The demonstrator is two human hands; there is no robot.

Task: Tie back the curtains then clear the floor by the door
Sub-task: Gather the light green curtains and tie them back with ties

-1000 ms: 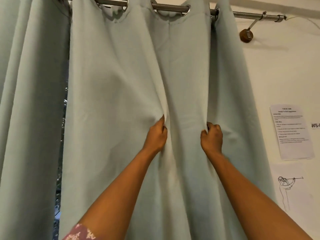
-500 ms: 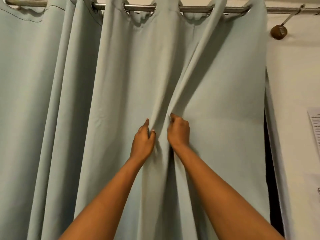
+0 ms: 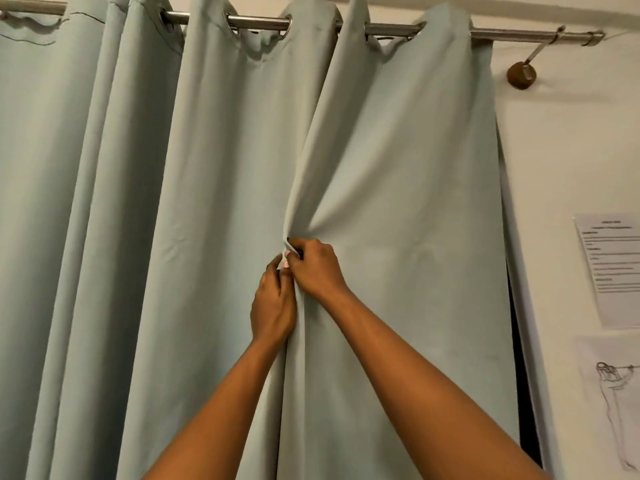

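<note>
- Presently both hands meet at one vertical fold of the pale green curtain [image 3: 398,188]: right hand [image 3: 317,270] clenched on gathered cloth, left hand [image 3: 273,306] pinching the same fold just below, fingers touching.
- Curtain hangs by eyelets from a metal rod [image 3: 388,29].
- Printed sheet [image 3: 613,268] on wall at right.

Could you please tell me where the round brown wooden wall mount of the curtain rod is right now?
In the head view, the round brown wooden wall mount sits upper right on the white wall, just below the metal curtain rod and right of the pale green curtain.
</note>
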